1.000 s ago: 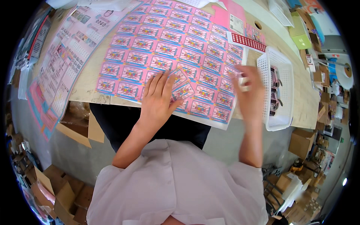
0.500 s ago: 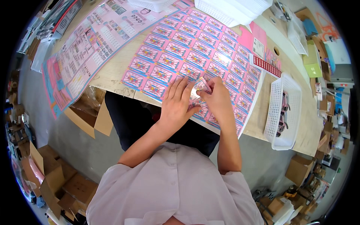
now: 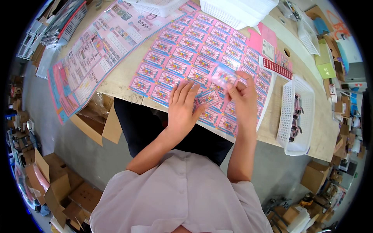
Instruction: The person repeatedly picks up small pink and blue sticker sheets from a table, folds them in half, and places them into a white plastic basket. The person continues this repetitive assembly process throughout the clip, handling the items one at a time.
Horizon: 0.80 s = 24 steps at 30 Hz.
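Observation:
A large sheet (image 3: 182, 54) printed with rows of pink and blue card designs covers the table before me; whether these are loose cards or printing I cannot tell. My left hand (image 3: 181, 106) lies on its near part, fingers stretched and thumb apart. Beside that thumb a small card (image 3: 208, 98) sits askew to the rows. My right hand (image 3: 243, 97), raised over the sheet, pinches one corner of another small pink card (image 3: 223, 75). Motion blurs this card.
A white plastic basket (image 3: 285, 112) with several dark, pinkish items stands at the right. More white baskets (image 3: 229, 15) are at the back. A pink printed poster (image 3: 89, 58) hangs over the left edge. Below it is an open cardboard box (image 3: 91, 128). A red strip (image 3: 276, 66) lies at the right.
My right hand has moved right and away from the left hand, bringing a card up with it. The left hand stays on the sheet, its thumb now by the askew card.

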{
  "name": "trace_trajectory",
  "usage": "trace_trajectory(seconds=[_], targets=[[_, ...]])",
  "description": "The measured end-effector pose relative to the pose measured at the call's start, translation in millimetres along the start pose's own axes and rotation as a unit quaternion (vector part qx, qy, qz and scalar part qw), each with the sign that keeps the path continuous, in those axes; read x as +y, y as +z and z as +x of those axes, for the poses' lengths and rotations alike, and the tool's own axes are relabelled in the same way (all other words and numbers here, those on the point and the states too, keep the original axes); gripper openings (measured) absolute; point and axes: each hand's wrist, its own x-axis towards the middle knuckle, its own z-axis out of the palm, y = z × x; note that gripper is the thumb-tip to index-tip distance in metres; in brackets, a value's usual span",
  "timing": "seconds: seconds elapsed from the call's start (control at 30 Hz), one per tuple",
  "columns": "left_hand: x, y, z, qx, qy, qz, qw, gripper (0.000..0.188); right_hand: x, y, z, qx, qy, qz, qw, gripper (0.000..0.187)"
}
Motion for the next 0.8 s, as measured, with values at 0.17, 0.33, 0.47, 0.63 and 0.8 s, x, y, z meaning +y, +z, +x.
trace_trajectory(seconds=[0.17, 0.33, 0.47, 0.63, 0.8], targets=[[2.6, -23.1, -2.9, -0.01, -0.192, -0.356, 0.914, 0.045, 2.1, 25.4, -31.1, -0.056, 0.008, 0.005, 0.998, 0.04], [-1.3, -56.4, -0.1, -0.057, -0.302, -0.53, 0.79, 0.029, 13.5, 44.5, -41.9, -0.068, -0.046, -0.043, 0.996, 0.041], [-8.4, -62.1, -5.5, -0.043, -0.31, -0.528, 0.79, 0.024, 15.8, 51.6, -45.9, -0.07, -0.063, -0.135, 0.986, 0.043], [-4.3, -53.9, -14.7, 0.005, -0.293, -0.516, 0.805, 0.017, 17.5, 72.6, -41.4, 0.121, -0.322, -0.367, 0.864, 0.03], [5.1, -51.5, -17.1, 0.004, -0.277, -0.473, 0.836, 0.019, 32.5, 86.9, -56.9, 0.083, -0.29, -0.327, 0.896, 0.027]])
